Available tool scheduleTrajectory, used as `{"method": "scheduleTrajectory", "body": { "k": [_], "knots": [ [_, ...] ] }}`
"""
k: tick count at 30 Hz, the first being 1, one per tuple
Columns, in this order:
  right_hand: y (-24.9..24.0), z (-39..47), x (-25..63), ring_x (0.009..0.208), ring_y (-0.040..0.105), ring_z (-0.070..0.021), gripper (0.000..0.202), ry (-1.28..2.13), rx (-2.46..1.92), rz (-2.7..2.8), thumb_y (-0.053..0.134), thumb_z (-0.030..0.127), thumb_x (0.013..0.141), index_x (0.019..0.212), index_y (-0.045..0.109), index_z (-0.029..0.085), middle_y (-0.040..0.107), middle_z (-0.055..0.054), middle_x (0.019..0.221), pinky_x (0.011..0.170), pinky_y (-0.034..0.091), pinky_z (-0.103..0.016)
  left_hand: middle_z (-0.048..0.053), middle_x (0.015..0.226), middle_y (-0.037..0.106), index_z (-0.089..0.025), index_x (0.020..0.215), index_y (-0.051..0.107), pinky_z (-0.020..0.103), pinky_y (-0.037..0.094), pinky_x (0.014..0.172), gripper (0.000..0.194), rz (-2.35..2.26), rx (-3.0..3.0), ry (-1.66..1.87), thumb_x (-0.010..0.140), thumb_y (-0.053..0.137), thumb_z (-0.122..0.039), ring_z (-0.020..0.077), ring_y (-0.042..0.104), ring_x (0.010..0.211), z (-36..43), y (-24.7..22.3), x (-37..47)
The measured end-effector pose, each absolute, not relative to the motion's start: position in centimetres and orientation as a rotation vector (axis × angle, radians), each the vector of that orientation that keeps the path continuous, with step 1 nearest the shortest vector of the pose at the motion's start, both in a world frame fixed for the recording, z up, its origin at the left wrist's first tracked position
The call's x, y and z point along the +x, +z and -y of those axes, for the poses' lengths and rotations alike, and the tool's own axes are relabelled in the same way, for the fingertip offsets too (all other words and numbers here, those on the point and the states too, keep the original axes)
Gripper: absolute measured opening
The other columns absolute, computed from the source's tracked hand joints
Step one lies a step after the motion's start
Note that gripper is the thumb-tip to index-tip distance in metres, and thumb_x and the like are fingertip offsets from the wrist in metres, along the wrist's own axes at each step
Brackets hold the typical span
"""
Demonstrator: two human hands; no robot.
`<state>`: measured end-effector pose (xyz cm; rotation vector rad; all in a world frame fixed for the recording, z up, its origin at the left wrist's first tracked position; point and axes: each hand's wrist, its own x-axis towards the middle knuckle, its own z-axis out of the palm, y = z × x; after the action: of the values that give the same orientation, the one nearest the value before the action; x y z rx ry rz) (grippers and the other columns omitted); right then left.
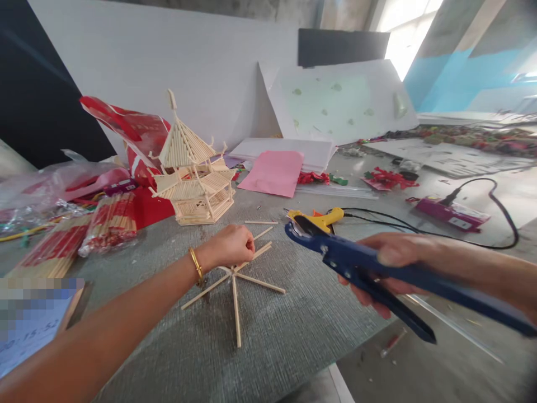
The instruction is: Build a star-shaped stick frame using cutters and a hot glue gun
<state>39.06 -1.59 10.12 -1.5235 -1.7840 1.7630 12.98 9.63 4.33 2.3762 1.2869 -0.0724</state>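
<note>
Wooden sticks (236, 313) spread out like spokes from one joined centre on the grey table. My left hand (230, 246), with a gold bangle at the wrist, is closed just above that centre, over the far sticks; its fingertips are partly hidden, and what they hold, if anything, cannot be made out. My right hand (381, 268) is wrapped round the handles of a dark blue cutter (348, 254), raised above the table's right part. Behind the cutter's jaws lies a yellow glue gun (325, 219). A small tiered stick pavilion (193, 179) stands farther back.
Bundled sticks (111, 221) lie at the left, with a screen (33, 330) nearer me. Pink paper (273, 172) rests at the back. A purple power strip (451, 212) with a black cable is at the right. The table's edge (335, 361) runs along the lower right.
</note>
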Motion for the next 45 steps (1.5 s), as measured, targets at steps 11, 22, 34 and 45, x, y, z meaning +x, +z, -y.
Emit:
{"method": "scheduleTrajectory", "body": {
  "k": [11, 22, 34, 45],
  "knots": [
    [7.4, -0.1, 39.3, 0.055, 0.055, -0.0105, 0.027, 2.024, -1.739, 1.291, 0.051, 0.022, 0.058, 0.083, 0.053, 0.012, 0.060, -0.006, 0.071, 0.048, 0.045, -0.020, 0.005, 0.062, 0.068, -0.014, 0.073, 0.070, 0.024, 0.038, 0.056, 0.024, -1.295, 2.393, -0.066, 0.063, 0.049, -0.019, 0.0149, 0.059, 0.056, -9.5, 4.2, 13.1],
    [6.8, -3.2, 37.6, 0.047, 0.057, -0.0153, 0.022, 1.991, -1.977, 1.509, 0.046, 0.019, 0.056, 0.077, 0.052, 0.012, 0.058, -0.005, 0.055, 0.045, 0.049, -0.026, 0.004, 0.063, 0.068, -0.015, 0.073, 0.071, 0.023, 0.037, 0.053, 0.024, -1.291, 2.418, -0.007, 0.063, 0.049, -0.018, 0.0148, 0.060, 0.056, -9.4, 3.9, 12.8],
    [7.3, -3.6, 37.0, 0.048, 0.058, -0.0147, 0.021, 2.018, -2.053, 1.555, 0.046, 0.020, 0.059, 0.076, 0.053, 0.011, 0.059, -0.006, 0.059, 0.047, 0.050, -0.025, 0.004, 0.059, 0.067, -0.014, 0.071, 0.071, 0.023, 0.036, 0.051, 0.024, -1.286, 2.414, 0.004, 0.063, 0.049, -0.013, 0.0142, 0.058, 0.055, -9.0, 4.4, 12.9],
    [7.2, -3.6, 36.5, 0.052, 0.057, -0.0134, 0.022, 1.973, -2.011, 1.597, 0.049, 0.021, 0.055, 0.075, 0.051, 0.013, 0.059, -0.005, 0.067, 0.044, 0.051, -0.024, 0.003, 0.063, 0.067, -0.015, 0.072, 0.070, 0.023, 0.035, 0.052, 0.023, -1.265, 2.432, 0.044, 0.064, 0.048, -0.018, 0.0137, 0.057, 0.057, -8.9, 5.1, 12.5]
  ]
}}
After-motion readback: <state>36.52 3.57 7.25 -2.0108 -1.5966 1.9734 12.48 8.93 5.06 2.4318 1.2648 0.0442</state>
